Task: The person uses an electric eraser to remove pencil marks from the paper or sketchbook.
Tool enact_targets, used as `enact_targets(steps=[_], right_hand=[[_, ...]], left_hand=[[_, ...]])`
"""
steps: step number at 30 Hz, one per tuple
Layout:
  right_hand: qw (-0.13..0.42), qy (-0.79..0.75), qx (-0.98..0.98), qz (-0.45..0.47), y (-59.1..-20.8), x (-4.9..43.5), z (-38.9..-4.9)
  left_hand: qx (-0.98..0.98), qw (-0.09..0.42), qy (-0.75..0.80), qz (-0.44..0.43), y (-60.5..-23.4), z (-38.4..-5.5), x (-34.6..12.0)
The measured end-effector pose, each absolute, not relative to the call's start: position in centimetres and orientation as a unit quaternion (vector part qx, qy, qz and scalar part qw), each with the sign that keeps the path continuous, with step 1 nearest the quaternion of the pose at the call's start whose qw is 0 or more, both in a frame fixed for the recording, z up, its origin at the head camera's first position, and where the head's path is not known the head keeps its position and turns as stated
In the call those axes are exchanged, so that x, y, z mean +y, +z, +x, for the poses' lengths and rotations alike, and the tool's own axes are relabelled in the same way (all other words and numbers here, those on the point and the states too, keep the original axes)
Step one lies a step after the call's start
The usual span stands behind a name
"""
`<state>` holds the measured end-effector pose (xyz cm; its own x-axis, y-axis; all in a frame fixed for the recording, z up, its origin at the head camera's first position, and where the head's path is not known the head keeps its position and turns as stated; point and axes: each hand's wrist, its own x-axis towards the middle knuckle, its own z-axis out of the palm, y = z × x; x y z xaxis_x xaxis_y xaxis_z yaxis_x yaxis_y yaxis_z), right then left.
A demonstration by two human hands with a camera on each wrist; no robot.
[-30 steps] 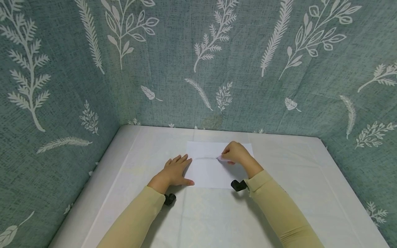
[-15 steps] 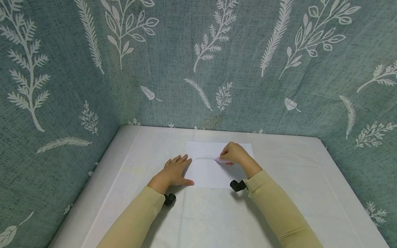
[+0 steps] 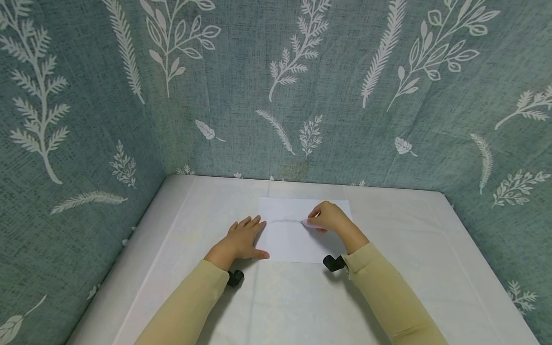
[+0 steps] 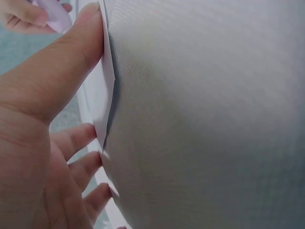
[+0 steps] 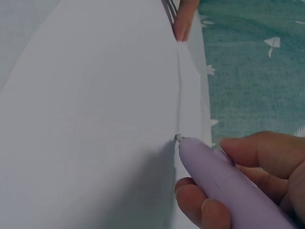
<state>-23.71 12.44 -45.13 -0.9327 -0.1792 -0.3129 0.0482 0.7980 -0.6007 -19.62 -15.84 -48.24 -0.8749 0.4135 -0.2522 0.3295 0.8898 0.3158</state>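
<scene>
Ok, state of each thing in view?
White cloth: spread, lightly creased
Paper: on the cloth; faint line partway across, cut or drawn unclear
Lavender tool: tip exposed, at the line
Right fingers: curled, gripping the tool
Left fingers: spread, at the paper's left edge
Patterned fabric: upright

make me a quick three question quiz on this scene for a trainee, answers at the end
1. Multiple choice: what colour is the tool in the right hand?
a) black
b) yellow
c) purple

2. True or false: in the head view, the left hand rests at the left edge of the paper.

3. Fill in the missing word: in the right wrist view, the tool's tip sits at a faint ____ running along the paper.

Key: 1. c; 2. true; 3. line
</scene>
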Motion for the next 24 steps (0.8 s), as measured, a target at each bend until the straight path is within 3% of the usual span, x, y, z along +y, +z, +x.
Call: enact_targets(steps=[16, 24], right_hand=[[0.169, -0.329, 0.928, -0.048, -45.7, 12.9, -23.5], [0.137, -0.312, 0.933, -0.117, -46.3, 13.5, -23.6]], left_hand=[[0.959, 0.158, 0.138, 0.191, -48.3, -19.8, -16.0], [0.959, 0.160, 0.137, 0.191, -48.4, -19.7, -16.0]])
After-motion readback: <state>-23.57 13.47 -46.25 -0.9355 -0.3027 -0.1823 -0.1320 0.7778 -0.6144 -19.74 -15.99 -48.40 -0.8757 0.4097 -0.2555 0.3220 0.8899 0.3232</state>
